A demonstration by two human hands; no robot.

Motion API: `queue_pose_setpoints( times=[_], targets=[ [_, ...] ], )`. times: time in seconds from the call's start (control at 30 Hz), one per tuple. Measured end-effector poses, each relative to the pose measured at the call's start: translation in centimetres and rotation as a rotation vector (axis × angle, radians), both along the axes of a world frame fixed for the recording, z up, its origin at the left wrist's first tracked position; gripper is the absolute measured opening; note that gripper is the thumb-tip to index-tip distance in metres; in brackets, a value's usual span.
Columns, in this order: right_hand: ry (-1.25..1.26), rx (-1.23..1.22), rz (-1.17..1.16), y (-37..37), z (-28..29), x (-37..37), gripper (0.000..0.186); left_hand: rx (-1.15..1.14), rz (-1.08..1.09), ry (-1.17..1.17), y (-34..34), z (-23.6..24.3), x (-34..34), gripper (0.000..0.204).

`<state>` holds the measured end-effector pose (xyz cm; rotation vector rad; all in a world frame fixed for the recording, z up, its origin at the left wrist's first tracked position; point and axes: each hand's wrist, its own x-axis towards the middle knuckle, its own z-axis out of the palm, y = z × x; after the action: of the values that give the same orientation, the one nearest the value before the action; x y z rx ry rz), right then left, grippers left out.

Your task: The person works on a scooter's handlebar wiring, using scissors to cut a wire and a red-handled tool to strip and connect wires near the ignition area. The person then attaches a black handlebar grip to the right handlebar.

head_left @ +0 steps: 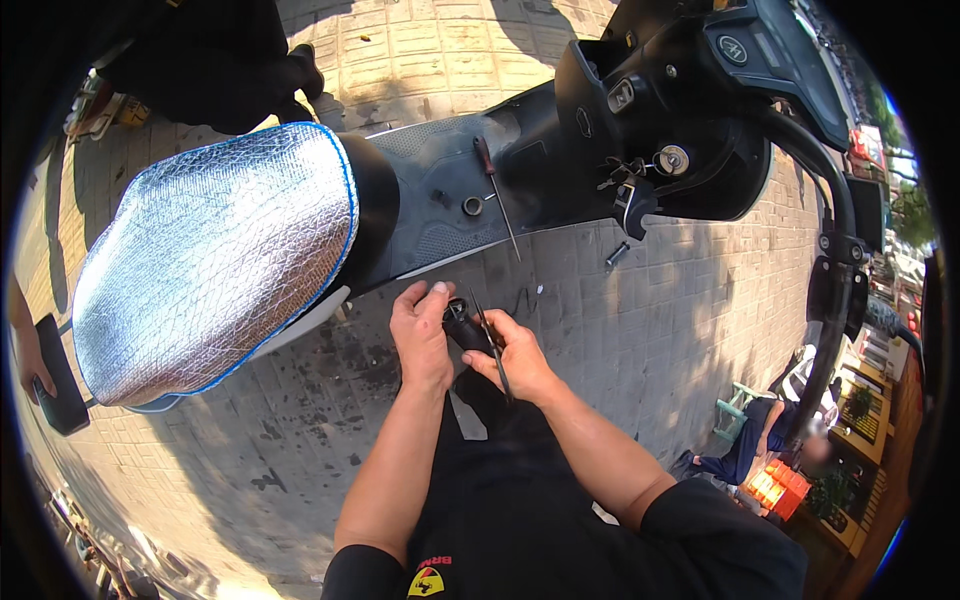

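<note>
My left hand [422,335] pinches a small black cylindrical part [460,325] near its open upper end, below the scooter's floorboard. My right hand [518,355] grips the same part from the other side, along with a slim dark tool [497,365] lying lengthwise across it. On the grey floorboard [430,155] above my hands lie a screwdriver [487,165] with a reddish handle and a metal ring [473,206]. Keys [620,175] hang at the scooter's front, above a black bracket-like piece [632,205]. A metal bolt-like piece [617,253] is beyond the floorboard's near edge.
The scooter's seat has a silver quilted cover [210,265]; its handlebar [835,220] curves at right. Another person in dark clothes [190,60] stands beyond it, and a hand [30,355] is at far left. A seated person [750,440] and orange crate [775,485] are lower right on the paving [640,350].
</note>
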<state>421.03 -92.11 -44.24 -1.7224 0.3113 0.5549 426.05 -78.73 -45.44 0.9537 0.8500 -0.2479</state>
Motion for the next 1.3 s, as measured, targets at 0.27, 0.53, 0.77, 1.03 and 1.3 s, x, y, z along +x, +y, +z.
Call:
queue_pose_setpoints(
  times=[0.27,0.53,0.77,1.03,1.3],
  targets=[
    [-0.552,-0.347,0.099,-2.4,9.5,-4.0,0.053,-0.088,-0.168,-0.288,-0.4,10.0,-5.2,0.014],
    [-0.837,-0.484,0.109,-6.1,16.6,-8.6,0.048,0.211,-0.339,-0.516,-1.5,18.7,-9.8,0.012],
    [-0.732,-0.39,-0.03,-7.7,20.6,-12.9,0.039,0.188,-0.452,-0.584,-3.1,23.2,-13.2,0.009],
    [-0.895,-0.554,0.056,-8.2,23.0,-14.0,0.036,0.143,-0.468,-0.612,-5.9,25.5,-15.0,0.002],
    [-0.989,-0.69,0.038,-10.0,24.7,-15.1,0.04,0.165,-0.475,-0.722,-8.8,26.6,-16.1,0.006]
  ],
)
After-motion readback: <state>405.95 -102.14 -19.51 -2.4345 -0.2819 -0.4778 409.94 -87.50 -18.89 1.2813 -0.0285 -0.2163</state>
